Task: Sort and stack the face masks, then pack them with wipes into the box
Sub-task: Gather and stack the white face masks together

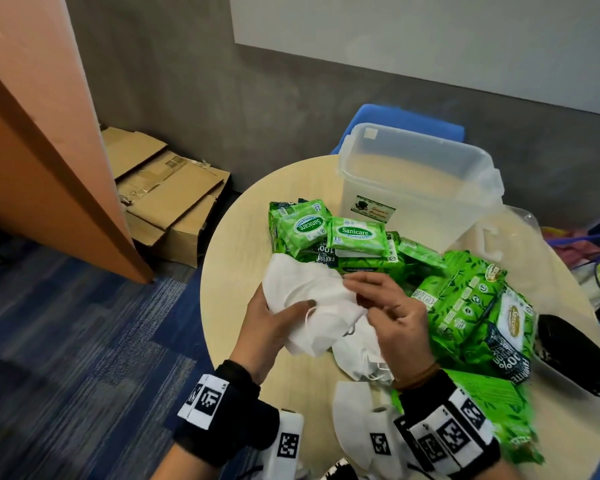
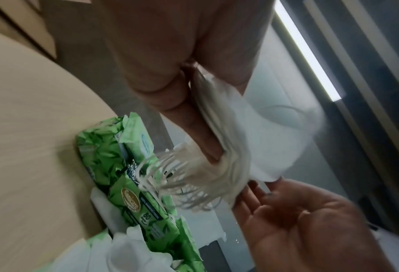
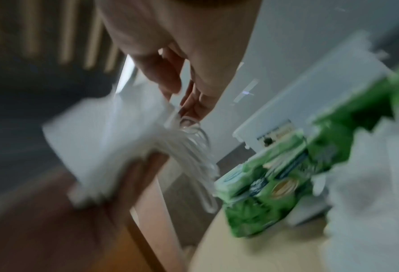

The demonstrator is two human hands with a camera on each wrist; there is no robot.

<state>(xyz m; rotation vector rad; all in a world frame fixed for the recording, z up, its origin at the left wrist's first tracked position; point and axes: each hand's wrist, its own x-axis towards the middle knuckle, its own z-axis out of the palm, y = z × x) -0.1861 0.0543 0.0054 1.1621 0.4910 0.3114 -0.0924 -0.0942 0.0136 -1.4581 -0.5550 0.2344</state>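
Note:
My left hand [image 1: 274,323] grips a stack of white face masks [image 1: 312,299] above the round table [image 1: 236,244]; their ear loops [image 2: 170,180] hang free. My right hand [image 1: 392,313] is beside the stack, its relaxed fingers touching the stack's right edge, palm open in the left wrist view [image 2: 298,220]. More white masks [image 1: 357,348] lie loose under my hands. Green wipes packs [image 1: 357,237] are piled mid-table, with a large pack [image 1: 475,299] to the right. The clear plastic box [image 1: 416,133] stands open at the table's far side. The right wrist view is blurred.
A pile of black masks [image 1: 568,348] lies at the table's right edge, with the clear lid [image 1: 520,230] beside the box. A blue chair [image 1: 406,116] stands behind the table. Flattened cardboard [image 1: 167,188] lies on the floor by a wooden panel [image 1: 49,168].

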